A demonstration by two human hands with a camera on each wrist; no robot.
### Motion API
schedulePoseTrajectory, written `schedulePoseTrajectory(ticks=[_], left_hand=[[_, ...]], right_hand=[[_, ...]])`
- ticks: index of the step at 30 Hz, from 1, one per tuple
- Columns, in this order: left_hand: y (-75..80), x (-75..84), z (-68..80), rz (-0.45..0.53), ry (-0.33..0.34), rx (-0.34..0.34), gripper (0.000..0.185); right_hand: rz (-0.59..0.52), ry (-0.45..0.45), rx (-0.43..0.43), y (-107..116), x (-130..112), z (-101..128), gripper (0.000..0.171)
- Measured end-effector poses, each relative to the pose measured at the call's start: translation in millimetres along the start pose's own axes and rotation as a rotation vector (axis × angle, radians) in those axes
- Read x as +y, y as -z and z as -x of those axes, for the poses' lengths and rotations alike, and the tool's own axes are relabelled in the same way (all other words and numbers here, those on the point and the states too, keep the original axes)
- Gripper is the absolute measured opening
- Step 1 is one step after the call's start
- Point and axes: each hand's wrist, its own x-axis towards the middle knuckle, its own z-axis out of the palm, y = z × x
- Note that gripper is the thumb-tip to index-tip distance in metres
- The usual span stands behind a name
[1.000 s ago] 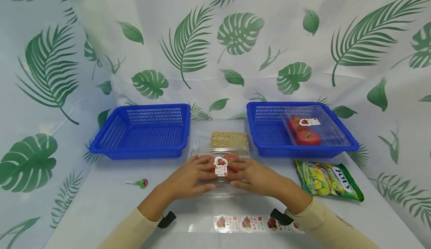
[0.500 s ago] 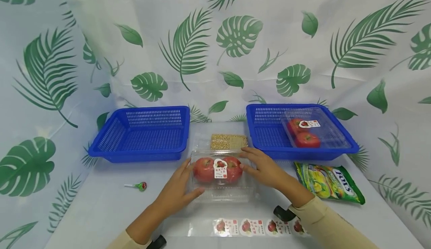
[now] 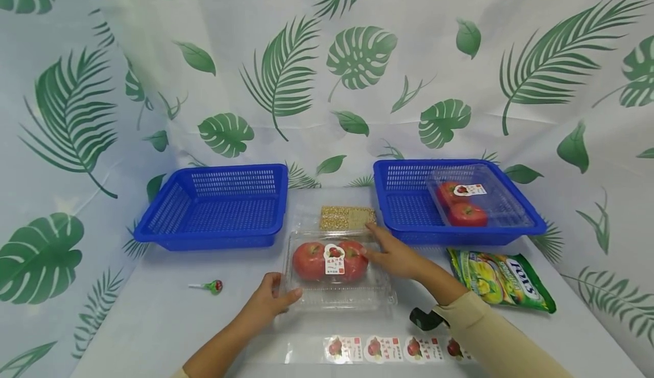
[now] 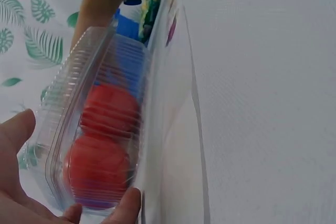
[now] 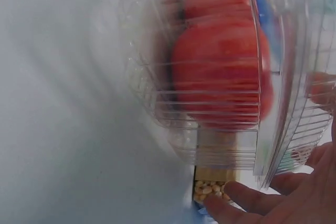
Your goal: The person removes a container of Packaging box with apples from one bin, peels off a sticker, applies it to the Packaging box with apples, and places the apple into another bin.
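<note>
A clear plastic clamshell box [image 3: 301, 298] with two red apples [image 3: 309, 261] inside sits at the middle of the table, a printed apple sticker [image 3: 334, 260] on its lid. My left hand [image 3: 268, 301] holds the box's near left corner, thumb over the top edge and fingers at its side. At the far right end of the box is my right hand [image 3: 401, 253], its fingers spread and fairly straight, the thumb reaching over the lid. In the right wrist view, the fingertips [image 5: 247, 198] show beside the box's end.
Behind the box lies a pack of golden kernels [image 3: 339, 217]. A blue basket [image 3: 204, 240] stands left; another blue basket [image 3: 403, 233] at right holds a similar apple box [image 3: 490, 199]. Around them are a lollipop [image 3: 212, 286], a green candy bag [image 3: 503, 281] and a sticker strip [image 3: 383, 349].
Both hands have come off the lid's sticker and moved apart to the box's ends. The left hand has slid down to the near left corner. The box has shifted slightly toward me.
</note>
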Motion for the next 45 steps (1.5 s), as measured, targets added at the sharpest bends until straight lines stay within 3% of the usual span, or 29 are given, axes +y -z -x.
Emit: schedulePoseTrajectory(ticks=[6, 13, 19, 25, 33, 39, 45], left_hand=[[-1.4, -2.5, 2.4, 0.213, 0.024, -0.051, 0.064], [1.7, -3.0, 1.0, 0.307, 0.012, -0.063, 0.042], [5.8, 0.6, 2.5, 0.401, -0.042, -0.079, 0.039], [9.8, 2.9, -1.3, 0.431, -0.067, -0.08, 0.039], [14.5, 6.3, -9.8, 0.436, -0.107, 0.013, 0.043], [17.2, 10.6, -16.0, 0.44, -0.14, 0.05, 0.038], [16.2, 11.6, -21.4, 0.391, -0.134, 0.105, 0.032]], right_hand=[[-0.129, -0.031, 0.008, -5, 3, 0, 0.084], [-0.332, -0.161, 0.06, -10, 0, 2, 0.081], [-0.344, -0.22, 0.093, -10, 2, 2, 0.076], [-0.339, -0.288, 0.097, -7, 6, 9, 0.072], [-0.506, -0.336, -0.012, 5, 3, 20, 0.07], [-0.536, -0.336, -0.082, 17, -2, 25, 0.046], [-0.539, -0.31, -0.232, 21, -2, 34, 0.032]])
